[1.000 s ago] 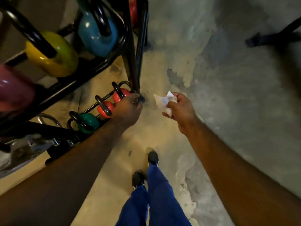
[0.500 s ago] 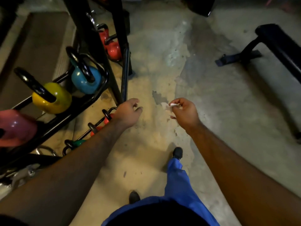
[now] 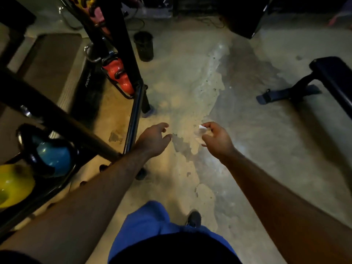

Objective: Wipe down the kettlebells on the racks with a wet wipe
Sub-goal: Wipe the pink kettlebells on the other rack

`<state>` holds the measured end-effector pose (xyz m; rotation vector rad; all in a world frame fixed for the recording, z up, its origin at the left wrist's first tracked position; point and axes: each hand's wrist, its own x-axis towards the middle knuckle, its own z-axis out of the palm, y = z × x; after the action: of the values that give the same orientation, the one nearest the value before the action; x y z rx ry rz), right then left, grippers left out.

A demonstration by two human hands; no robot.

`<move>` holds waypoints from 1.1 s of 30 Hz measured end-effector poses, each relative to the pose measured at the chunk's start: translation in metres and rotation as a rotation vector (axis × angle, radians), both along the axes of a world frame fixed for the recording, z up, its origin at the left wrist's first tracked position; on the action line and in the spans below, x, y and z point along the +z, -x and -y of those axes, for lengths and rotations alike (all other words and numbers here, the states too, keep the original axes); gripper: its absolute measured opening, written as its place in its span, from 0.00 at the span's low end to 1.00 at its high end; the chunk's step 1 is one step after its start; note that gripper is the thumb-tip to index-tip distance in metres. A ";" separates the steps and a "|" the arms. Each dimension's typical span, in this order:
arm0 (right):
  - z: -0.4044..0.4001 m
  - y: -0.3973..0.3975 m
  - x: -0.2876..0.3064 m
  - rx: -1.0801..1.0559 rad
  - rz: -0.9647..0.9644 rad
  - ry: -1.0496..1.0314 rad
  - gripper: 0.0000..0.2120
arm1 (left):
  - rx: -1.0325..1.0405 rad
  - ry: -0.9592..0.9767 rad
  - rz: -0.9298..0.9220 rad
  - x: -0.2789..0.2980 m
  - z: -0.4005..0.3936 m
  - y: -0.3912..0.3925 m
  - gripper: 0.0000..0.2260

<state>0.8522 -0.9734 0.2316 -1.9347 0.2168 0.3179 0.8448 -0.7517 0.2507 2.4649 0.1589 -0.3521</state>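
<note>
Yellow kettlebell (image 3: 11, 185): far left edge, on the near rack's shelf, touching or just beside the blue one.
Blue kettlebell (image 3: 54, 159): same shelf, black handle up, behind a slanted black bar.
Rack (image 3: 133, 115): black frame along the left; one upright stands just left of the left hand.
Red kettlebells (image 3: 119, 73): two on a low rail of the farther rack, well beyond the hands.
Left hand (image 3: 154, 140): out over the bare floor, fingers loosely spread and a little curled, holding nothing, touching nothing.
Wipe (image 3: 201, 128): small white wad, mostly hidden in the right hand, away from every kettlebell.
Right hand (image 3: 217, 137): beside the left, apart from it, fingertips and thumb pinching the wipe.
Bin (image 3: 143, 45): dark, upright on the floor past the racks.
Bench (image 3: 331, 79): black, far right, its foot on the concrete.
Legs (image 3: 152, 223): blue trousers, one dark shoe ahead.
</note>
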 end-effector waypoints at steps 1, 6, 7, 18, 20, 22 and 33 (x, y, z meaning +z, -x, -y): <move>-0.002 -0.022 0.000 0.008 -0.015 -0.017 0.13 | 0.003 -0.003 0.000 -0.001 0.000 -0.018 0.21; -0.018 -0.142 -0.014 0.050 0.012 -0.044 0.17 | 0.065 0.046 -0.018 -0.025 -0.015 -0.131 0.21; -0.022 -0.168 -0.017 0.034 0.027 -0.053 0.17 | 0.076 0.054 -0.019 -0.031 -0.018 -0.156 0.21; -0.058 -0.431 0.014 -0.018 -0.036 -0.078 0.03 | 0.152 0.188 -0.115 -0.014 -0.052 -0.420 0.20; -0.065 -0.477 0.015 -0.021 -0.036 -0.103 0.03 | 0.188 0.171 -0.093 -0.015 -0.054 -0.466 0.19; -0.071 -0.527 0.011 -0.022 -0.046 -0.141 0.04 | 0.220 0.186 -0.079 -0.021 -0.056 -0.513 0.19; -0.107 -0.831 0.004 0.330 -0.120 -0.181 0.05 | 0.563 0.202 -0.017 -0.021 -0.056 -0.752 0.17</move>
<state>1.6837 -0.8667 0.2361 -1.7704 -0.0544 0.6514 1.5968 -0.6954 0.2301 2.1070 0.7642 -0.1330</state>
